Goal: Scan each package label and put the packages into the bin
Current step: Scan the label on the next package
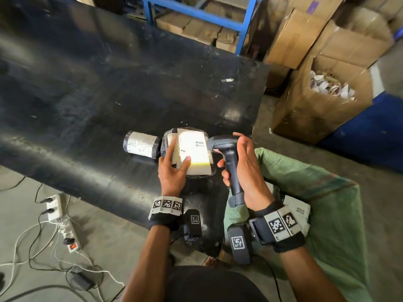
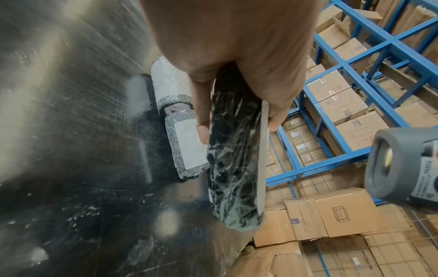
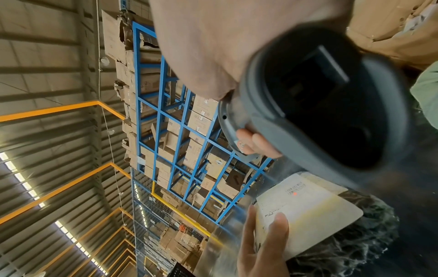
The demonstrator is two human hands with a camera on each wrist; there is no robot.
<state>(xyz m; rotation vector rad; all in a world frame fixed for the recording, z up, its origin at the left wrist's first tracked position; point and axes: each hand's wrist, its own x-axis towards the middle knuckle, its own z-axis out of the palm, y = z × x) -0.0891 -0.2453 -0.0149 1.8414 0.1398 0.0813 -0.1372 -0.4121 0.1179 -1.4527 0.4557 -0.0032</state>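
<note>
Package under scan: a flat parcel in black crinkled plastic wrap (image 1: 192, 173) with a white rectangular label (image 1: 193, 149) on its upper face. It is held at the near edge of the black worktable (image 1: 109, 83).

Left hand (image 1: 172, 171) grips the parcel's near-left corner, thumb laid on the label and fingers curled underneath. The left wrist view shows the parcel pinched edge-on, long axis running away from the palm.

Right hand (image 1: 244, 171) is wrapped round the handle of a grey pistol-grip barcode scanner (image 1: 226, 153), with the scanner head just to the right of the label and aimed across at it. In the right wrist view a red spot sits on the label beside the printed barcode (image 3: 296, 188); the scan appears to be in progress.

A second package, a black-wrapped cylinder with a white label (image 1: 141, 144), lies on the table just left of the held parcel, nearer the left hand.

A green woven sack (image 1: 327, 203), judged to be the bin, stands open at the right, below the right forearm. The parcel must therefore travel rightward and toward the body.
</note>
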